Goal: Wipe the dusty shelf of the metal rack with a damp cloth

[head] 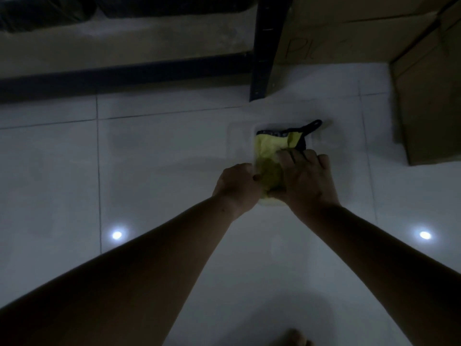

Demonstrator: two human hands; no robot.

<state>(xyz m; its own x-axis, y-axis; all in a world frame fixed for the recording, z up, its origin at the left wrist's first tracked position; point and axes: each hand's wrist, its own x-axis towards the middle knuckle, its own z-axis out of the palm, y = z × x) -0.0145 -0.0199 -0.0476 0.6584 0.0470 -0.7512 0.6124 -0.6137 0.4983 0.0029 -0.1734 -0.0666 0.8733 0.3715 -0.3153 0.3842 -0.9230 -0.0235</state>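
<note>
Dim light; view looks down on a white tiled floor (162,151).

Cloth (270,156): yellow with a black trim, lying crumpled in a shallow clear tray (239,132) that sits on the floor. A black loop of the trim hangs over the tray's far right corner. Whether the cloth is wet cannot be told.

Right hand (308,181): palm down on the near half of the cloth, fingers (287,156) spread and curled into the fabric, pressing or bunching it. Grip is partly closed on the cloth; thumb is hidden under the hand.

Left hand (235,186): at the tray's left edge, fingers curled inward, touching the cloth's left side. Whether it grips the cloth or the tray rim cannot be told.

Both forearms are bare and reach in from the near edge of the view.

Rack (260,51): dark metal upright standing on the floor just beyond the tray, with a dark horizontal beam running left from it. The low shelf (124,43) behind the beam looks pale and dull. Dark wrapped goods lie at its far left.

Box (361,28): cardboard, right of the upright, with faint handwriting on its face. A second box (431,103) stands on the floor at the right edge, near the tray but apart from it.

Two bright lamp reflections show on the floor, one beside each forearm.
</note>
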